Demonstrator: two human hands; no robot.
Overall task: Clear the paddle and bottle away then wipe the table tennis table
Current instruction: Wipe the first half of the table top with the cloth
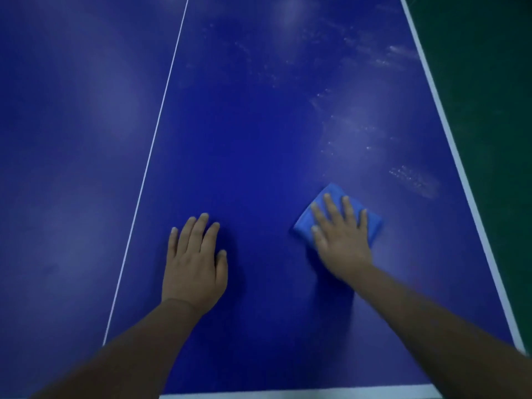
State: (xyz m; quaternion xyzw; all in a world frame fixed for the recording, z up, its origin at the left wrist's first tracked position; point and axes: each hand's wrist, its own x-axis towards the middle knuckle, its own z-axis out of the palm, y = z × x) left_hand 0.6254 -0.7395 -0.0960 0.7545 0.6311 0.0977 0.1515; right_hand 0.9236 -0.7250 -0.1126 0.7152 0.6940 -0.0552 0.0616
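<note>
While our right hand (341, 240) presses flat, fingers straight and spread, on a folded blue cloth (371, 223), our left hand (194, 263) rests palm down with fingers released on the blue table tennis table (244, 125), gripping nothing. We see the cloth on the table's right half, between the white centre line (161, 110) and the white side edge (449, 133), turned diagonally, one corner pointing away and slightly left. Pale smears (414, 180) lie beyond it.
</note>
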